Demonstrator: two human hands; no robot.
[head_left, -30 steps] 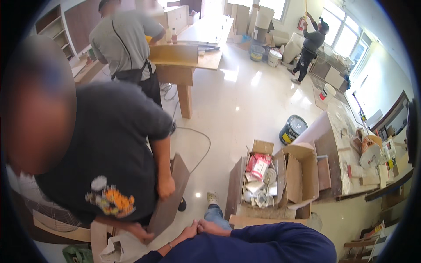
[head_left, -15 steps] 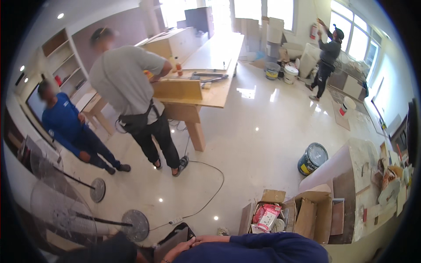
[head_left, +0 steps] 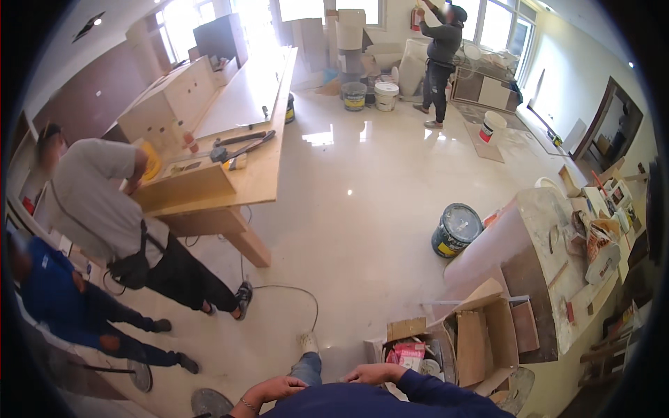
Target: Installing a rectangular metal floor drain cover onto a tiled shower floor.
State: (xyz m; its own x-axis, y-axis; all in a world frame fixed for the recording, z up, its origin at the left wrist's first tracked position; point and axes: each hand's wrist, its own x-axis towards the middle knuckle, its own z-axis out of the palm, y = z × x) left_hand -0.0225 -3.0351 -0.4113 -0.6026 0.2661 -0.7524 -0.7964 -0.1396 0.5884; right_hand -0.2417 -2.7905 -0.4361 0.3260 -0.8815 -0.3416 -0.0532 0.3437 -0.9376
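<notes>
My left hand (head_left: 279,387) is at the lower edge in front of my body, a bracelet on its wrist. Its fingers are loosely bent and point to the right, with nothing seen in them. A short way to its right, my right hand (head_left: 371,374) is held low by my dark blue shirt (head_left: 348,400), fingers slightly bent and no object visible in it. The two hands are apart. My leg in blue jeans (head_left: 306,368) shows between them, its shoe (head_left: 308,341) on the tiled floor. An open cardboard box (head_left: 481,345) stands nearest my right hand.
Left, a person in grey (head_left: 104,188) leans over a wooden workbench (head_left: 261,184) with tools; another in blue (head_left: 52,285) stands beside. A cable (head_left: 306,292) crosses the floor. A paint bucket (head_left: 456,230) stands by a cluttered counter (head_left: 536,237). A third person (head_left: 440,63) stands far back.
My hands, together before, have come apart. The view has swung right, so the workbench and people sit further left. My leg and shoe have come into sight.
</notes>
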